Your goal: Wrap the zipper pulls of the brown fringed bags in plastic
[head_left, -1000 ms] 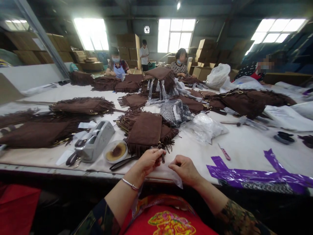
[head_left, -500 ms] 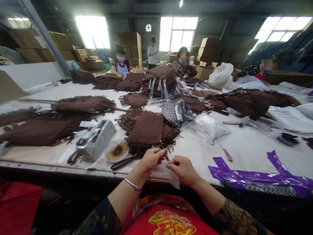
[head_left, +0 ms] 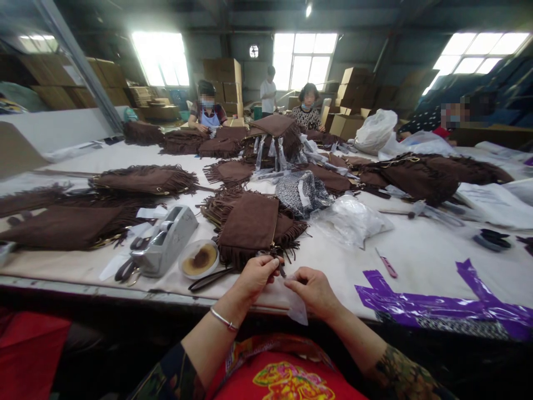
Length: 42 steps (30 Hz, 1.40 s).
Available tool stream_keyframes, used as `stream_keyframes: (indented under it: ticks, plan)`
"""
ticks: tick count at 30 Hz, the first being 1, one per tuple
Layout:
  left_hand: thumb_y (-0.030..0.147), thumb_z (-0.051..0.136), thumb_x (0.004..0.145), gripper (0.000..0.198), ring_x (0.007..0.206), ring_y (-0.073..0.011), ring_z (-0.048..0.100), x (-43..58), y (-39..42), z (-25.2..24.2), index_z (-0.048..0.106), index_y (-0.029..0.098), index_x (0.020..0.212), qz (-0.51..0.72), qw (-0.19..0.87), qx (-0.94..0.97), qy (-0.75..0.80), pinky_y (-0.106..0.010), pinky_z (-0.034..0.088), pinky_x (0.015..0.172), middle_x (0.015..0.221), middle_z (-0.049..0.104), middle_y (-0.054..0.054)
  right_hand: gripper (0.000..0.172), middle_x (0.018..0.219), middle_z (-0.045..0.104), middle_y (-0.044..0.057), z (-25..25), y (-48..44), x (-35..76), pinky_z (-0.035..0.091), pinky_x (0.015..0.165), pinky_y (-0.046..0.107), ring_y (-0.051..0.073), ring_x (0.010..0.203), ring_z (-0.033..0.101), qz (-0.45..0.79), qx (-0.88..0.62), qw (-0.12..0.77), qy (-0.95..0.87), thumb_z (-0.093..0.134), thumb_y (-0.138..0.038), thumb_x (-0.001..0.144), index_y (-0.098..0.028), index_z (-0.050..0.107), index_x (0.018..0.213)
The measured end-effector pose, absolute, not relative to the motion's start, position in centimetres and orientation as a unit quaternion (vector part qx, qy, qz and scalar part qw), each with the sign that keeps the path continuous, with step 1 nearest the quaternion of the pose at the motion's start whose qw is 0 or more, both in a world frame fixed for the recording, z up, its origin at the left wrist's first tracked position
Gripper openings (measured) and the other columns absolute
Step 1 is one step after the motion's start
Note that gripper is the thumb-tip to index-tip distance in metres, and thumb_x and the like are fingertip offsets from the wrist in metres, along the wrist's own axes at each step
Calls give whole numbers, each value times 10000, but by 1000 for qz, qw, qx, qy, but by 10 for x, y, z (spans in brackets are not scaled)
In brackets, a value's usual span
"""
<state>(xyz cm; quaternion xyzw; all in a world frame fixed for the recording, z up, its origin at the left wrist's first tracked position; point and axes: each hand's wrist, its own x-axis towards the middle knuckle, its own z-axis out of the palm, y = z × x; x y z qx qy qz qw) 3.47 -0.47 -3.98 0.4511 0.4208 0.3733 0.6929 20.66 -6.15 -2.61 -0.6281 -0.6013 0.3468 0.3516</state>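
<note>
A brown fringed bag [head_left: 250, 222] lies on top of a stack of the same kind, straight in front of me. My left hand [head_left: 260, 272] pinches a short dark zipper tassel [head_left: 281, 269] near the bag's lower right corner. In my right hand [head_left: 313, 290], closed between thumb and forefinger, is a small clear plastic sleeve [head_left: 296, 309] that hangs below the fingers. The sleeve's upper end is close to the tassel's tip; whether the tip is inside it I cannot tell. A dark wrist strap [head_left: 210, 279] lies to the left of my left hand.
A grey tape dispenser [head_left: 164, 241] and a round dish [head_left: 199, 259] stand left of the bag. On the right lie a pink-handled cutter [head_left: 387, 263], purple tape [head_left: 420, 300] and a crumpled plastic bag [head_left: 353, 219]. More fringed bags [head_left: 270, 126] are piled farther back, where several people work.
My hands stay almost in the same place, with the tassel and the sleeve still pinched. Across the table, one person has lowered a bag that was held up.
</note>
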Motion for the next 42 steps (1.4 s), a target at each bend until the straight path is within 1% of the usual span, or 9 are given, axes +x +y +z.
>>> stream_keyframes:
  ticks: [8, 15, 22, 27, 30, 33, 36, 39, 42]
  plan:
    - [461, 714, 730, 420, 584, -92, 480, 33, -5, -42, 730, 103, 948, 369, 694, 454, 420, -204, 341, 526, 661, 579, -25, 162, 669, 703, 31, -26, -60, 204, 443, 623, 269, 173, 650, 613, 376, -627, 346, -588, 688, -311, 731, -162, 709, 669]
    - [484, 709, 727, 421, 596, -96, 484, 32, -5, -41, 740, 126, 945, 361, 681, 467, 433, -207, 353, 546, 675, 582, -12, 143, 722, 729, 28, -26, -58, 201, 465, 676, 272, 183, 705, 642, 394, -614, 364, -579, 695, -312, 724, -176, 741, 720]
    - [489, 757, 668, 444, 535, -85, 454, 38, -6, -35, 737, 108, 895, 360, 694, 444, 437, -209, 340, 515, 637, 576, -1, 264, 565, 643, 1, -30, -43, 193, 384, 542, 251, 135, 550, 539, 462, -609, 389, -515, 684, -385, 718, -130, 725, 665]
    - [470, 754, 691, 474, 734, -165, 605, 39, -14, -29, 694, 134, 1020, 373, 754, 354, 408, -287, 491, 644, 848, 664, -69, 326, 651, 700, 41, -30, -25, 186, 438, 590, 270, 153, 595, 580, 525, -576, 455, -431, 742, -432, 653, -117, 737, 740]
    - [456, 739, 717, 474, 701, -156, 616, 37, -21, -30, 660, 154, 1073, 356, 760, 330, 431, -285, 499, 616, 840, 660, -65, 325, 674, 714, 59, -28, -16, 186, 450, 592, 282, 170, 608, 595, 493, -584, 456, -457, 716, -436, 682, -117, 740, 743]
    - [434, 738, 727, 386, 634, -129, 599, 38, -26, -33, 667, 136, 962, 365, 733, 325, 472, -247, 481, 575, 760, 643, -46, 306, 720, 724, 68, -28, -8, 188, 472, 635, 292, 189, 668, 622, 442, -591, 453, -500, 668, -420, 727, -125, 742, 761]
    - [423, 737, 731, 348, 589, -123, 588, 43, -26, -35, 677, 131, 909, 381, 706, 319, 505, -230, 464, 532, 727, 650, -44, 321, 786, 723, 52, -29, 0, 190, 496, 683, 293, 189, 723, 634, 393, -591, 455, -538, 646, -372, 745, -141, 735, 948]
    - [431, 739, 724, 363, 647, -146, 626, 48, -24, -36, 693, 143, 940, 397, 693, 317, 512, -219, 462, 519, 772, 678, -58, 427, 742, 689, 10, -26, 6, 192, 500, 670, 284, 163, 670, 609, 346, -573, 443, -596, 605, -303, 782, -166, 655, 1183]
    - [456, 722, 728, 381, 783, -205, 670, 51, -21, -37, 701, 154, 959, 405, 673, 340, 517, -229, 478, 519, 860, 700, -83, 377, 864, 719, 27, -18, 8, 194, 507, 761, 300, 170, 773, 641, 305, -534, 421, -667, 555, -241, 823, -199, 660, 1182]
